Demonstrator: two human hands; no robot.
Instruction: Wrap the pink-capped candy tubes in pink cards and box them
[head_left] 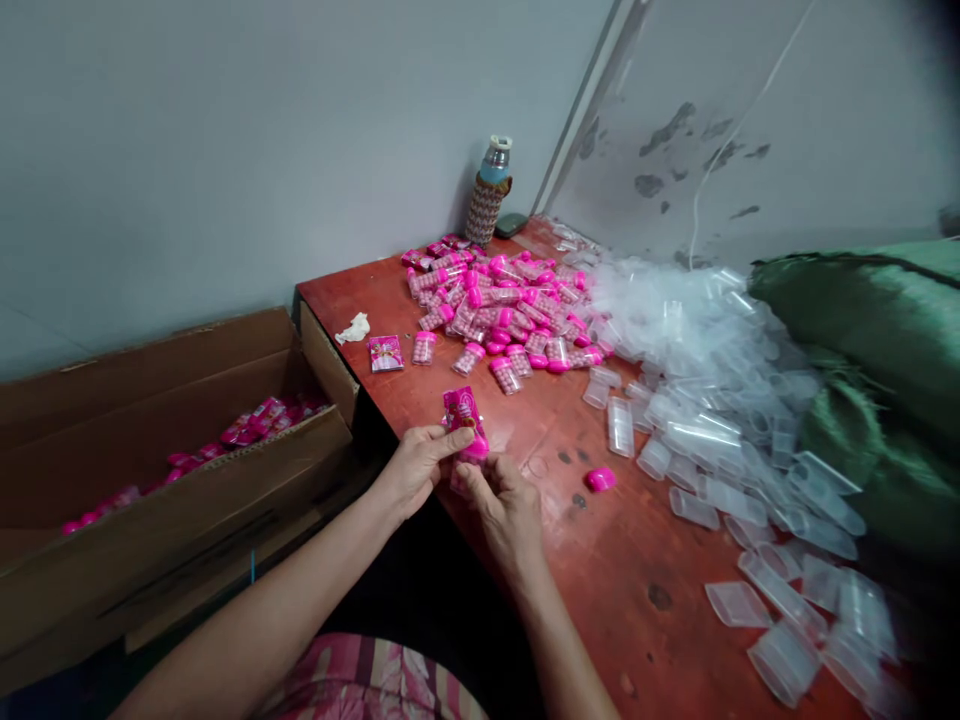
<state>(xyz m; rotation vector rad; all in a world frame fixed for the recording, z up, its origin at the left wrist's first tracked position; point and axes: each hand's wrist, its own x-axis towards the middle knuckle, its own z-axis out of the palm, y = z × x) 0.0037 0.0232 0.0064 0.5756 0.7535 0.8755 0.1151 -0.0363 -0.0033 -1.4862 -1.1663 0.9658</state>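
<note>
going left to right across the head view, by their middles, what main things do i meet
Cardboard box, crumpled white scrap, flat-lying pink packet, left hand, held pink packet, right hand, loose pink cap, clear containers, green sack.

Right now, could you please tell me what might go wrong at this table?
The pink packet and pink-capped container, held between the left hand and right hand, could slip, perhaps off the nearby edge of the table. The right hand might knock the loose pink cap nearby. The heaped clear containers could slide if bumped.
</note>
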